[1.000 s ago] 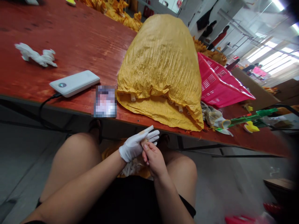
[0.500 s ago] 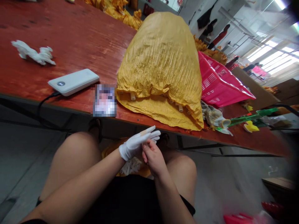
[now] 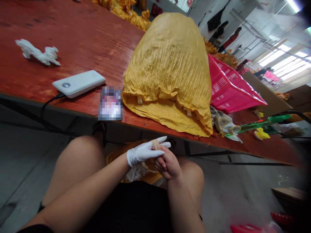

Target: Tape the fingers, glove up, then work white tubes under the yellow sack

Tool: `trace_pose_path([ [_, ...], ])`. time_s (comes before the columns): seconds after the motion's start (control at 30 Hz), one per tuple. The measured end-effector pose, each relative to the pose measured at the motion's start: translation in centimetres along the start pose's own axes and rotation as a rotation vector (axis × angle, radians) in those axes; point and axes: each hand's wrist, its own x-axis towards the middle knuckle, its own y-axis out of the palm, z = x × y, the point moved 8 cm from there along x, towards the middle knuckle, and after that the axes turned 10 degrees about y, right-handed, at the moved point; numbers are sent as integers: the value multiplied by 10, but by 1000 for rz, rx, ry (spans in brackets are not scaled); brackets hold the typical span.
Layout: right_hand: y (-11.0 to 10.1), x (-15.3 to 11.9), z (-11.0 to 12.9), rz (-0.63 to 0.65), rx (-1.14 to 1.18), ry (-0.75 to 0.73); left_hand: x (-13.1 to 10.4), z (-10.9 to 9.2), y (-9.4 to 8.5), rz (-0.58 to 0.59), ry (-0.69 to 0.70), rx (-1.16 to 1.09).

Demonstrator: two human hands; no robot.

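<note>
My left hand (image 3: 143,152) wears a white glove, its fingers stretched out, and it holds nothing. A beige strip (image 3: 156,144), like an adhesive bandage, goes round one gloved finger. My bare right hand (image 3: 168,162) is closed on the fingers of the white glove, just beside that strip. Both hands are over my lap, in front of the table edge. Below them, between my legs, lies an open yellow bag (image 3: 152,176) with white tube-like pieces (image 3: 136,173) in it. Part of the gloved fingers is hidden by my right hand.
On the red-brown table (image 3: 97,35) stand a full yellow woven sack (image 3: 167,61), a pink basket (image 3: 233,87), a white power bank (image 3: 79,83) with a cable, a blurred-out flat item (image 3: 110,103), crumpled tissue (image 3: 39,53) and a knit glove (image 3: 222,121). People are in the background.
My right hand has moved from the glove's palm side to its fingers and closed round them. The gloved hand has turned, showing the beige strip and thumb more fully.
</note>
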Motion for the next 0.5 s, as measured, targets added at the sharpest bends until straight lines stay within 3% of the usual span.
trace_pose_path([
  [0.23, -4, -5, 6, 147, 74, 82, 0, 5, -3, 149, 15, 275],
  [0.33, -4, -11, 18, 159, 20, 74, 2, 9, -6, 129, 49, 208],
  [0.5, -13, -20, 46, 68, 55, -82, 6, 12, 0, 39, 19, -95],
])
